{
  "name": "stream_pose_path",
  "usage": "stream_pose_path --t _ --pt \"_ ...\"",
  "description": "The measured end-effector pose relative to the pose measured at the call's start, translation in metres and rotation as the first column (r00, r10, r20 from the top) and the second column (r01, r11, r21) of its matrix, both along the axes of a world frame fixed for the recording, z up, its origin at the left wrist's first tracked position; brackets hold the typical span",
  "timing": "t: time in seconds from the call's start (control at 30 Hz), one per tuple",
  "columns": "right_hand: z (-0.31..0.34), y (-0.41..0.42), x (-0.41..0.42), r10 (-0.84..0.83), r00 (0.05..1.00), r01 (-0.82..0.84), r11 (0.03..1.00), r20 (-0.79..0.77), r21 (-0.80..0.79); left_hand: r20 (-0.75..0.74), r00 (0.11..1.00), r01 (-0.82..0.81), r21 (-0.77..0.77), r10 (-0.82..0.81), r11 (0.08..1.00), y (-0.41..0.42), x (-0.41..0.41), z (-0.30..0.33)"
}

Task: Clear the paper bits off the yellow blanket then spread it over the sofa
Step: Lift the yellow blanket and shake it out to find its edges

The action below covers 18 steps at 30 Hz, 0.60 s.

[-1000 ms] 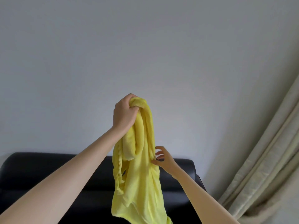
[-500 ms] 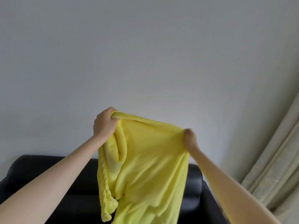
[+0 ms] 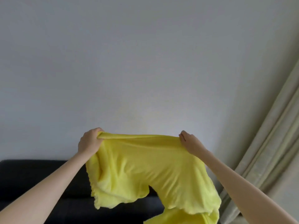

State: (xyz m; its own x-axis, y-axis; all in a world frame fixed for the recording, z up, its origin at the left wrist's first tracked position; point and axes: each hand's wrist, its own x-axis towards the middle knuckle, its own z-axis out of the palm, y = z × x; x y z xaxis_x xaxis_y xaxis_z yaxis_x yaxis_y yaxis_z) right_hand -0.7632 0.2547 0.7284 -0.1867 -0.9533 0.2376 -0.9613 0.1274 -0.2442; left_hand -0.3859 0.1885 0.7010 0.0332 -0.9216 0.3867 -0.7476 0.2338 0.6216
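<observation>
Yellow blanket [image 3: 145, 168] taut between 2 raised hands, left hand [image 3: 89, 141] and right hand [image 3: 189, 142] each clamped on its top edge, above black sofa [image 3: 32, 178].

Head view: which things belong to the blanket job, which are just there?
In the job:
blanket, held up by its top edge
left hand, gripping it
right hand, gripping it
sofa, behind and below

Just there:
curtain, at right
wall

Bare forearms, no sleeves visible
</observation>
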Motion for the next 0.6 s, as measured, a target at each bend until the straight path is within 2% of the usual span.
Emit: stream_pose_path --t 0.03,0.07,0.13,0.23,0.27,0.4,0.5,0.53,0.6 --pt "0.009 -0.003 -0.008 -0.036 0.989 0.056 0.989 0.146 -0.137 -0.035 0.999 -0.024 -0.053 0.022 0.998 0.001 -0.004 0.002" --pt "0.02 -0.006 -0.011 -0.032 0.969 0.083 0.977 0.247 -0.198 -0.07 0.997 -0.045 -0.109 0.038 0.993 0.0 -0.011 0.007" --pt "0.028 -0.01 -0.011 0.02 0.918 0.039 0.989 0.397 -0.141 -0.172 0.983 -0.099 -0.179 0.068 0.979 0.001 -0.026 0.021" --pt "-0.004 -0.008 -0.01 0.057 0.819 -0.101 0.994 0.571 0.046 -0.402 0.915 -0.136 -0.224 0.036 0.965 0.004 -0.041 0.049" --pt "-0.018 -0.005 -0.011 0.076 0.768 -0.17 0.981 0.636 0.089 -0.438 0.899 -0.133 -0.236 0.017 0.962 0.005 -0.044 0.058" --pt "-0.071 0.007 0.004 0.1 0.492 -0.386 0.915 0.865 0.114 -0.397 0.917 -0.083 -0.292 -0.042 0.953 0.01 -0.064 0.084" --pt "-0.099 0.011 0.022 0.027 0.323 -0.423 0.898 0.946 0.119 -0.398 0.915 -0.053 -0.294 -0.071 0.954 0.013 -0.078 0.086" --pt "-0.107 0.012 0.027 0.008 0.285 -0.425 0.897 0.958 0.119 -0.409 0.91 -0.051 -0.287 -0.074 0.957 0.013 -0.08 0.085" --pt "-0.12 0.013 0.036 -0.004 0.278 -0.389 0.914 0.961 0.116 -0.41 0.909 -0.045 -0.285 -0.079 0.957 0.015 -0.083 0.083"
